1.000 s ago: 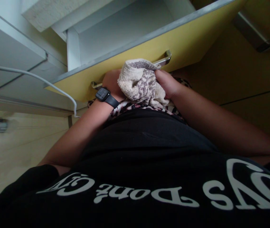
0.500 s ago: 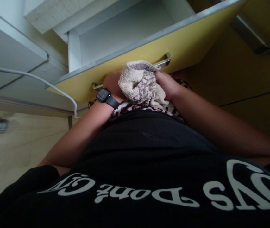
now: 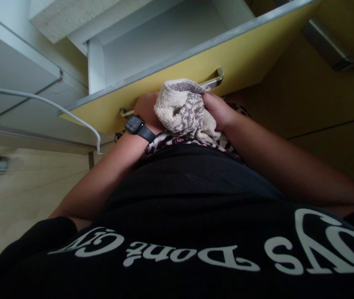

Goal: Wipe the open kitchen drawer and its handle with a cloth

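Observation:
A beige and grey-purple patterned terry towel [image 3: 184, 110] is bunched up in front of my waist. My right hand [image 3: 216, 109] grips its right side, the thumb side lying along the cloth and the other fingers hidden. On the towel's left side, my left hand [image 3: 148, 106] holds it from behind; only the back of that hand shows, with its fingers covered by the cloth. A dark smartwatch [image 3: 135, 124] sits on my left wrist. Just beyond both hands is the yellow front of an open drawer [image 3: 251, 54], with a metal bar handle [image 3: 217, 79] partly behind the towel.
The pulled-out drawer has a white interior [image 3: 158, 41]. A pale countertop edge [image 3: 71, 18] overhangs at upper left. A white cable [image 3: 71, 114] hangs at the left, in front of grey-white panels [image 3: 8, 62]. Another metal handle [image 3: 332, 45] shows at the right.
The view has shifted very slightly. My hands and the towel keep the same pose, and the drawer stays open.

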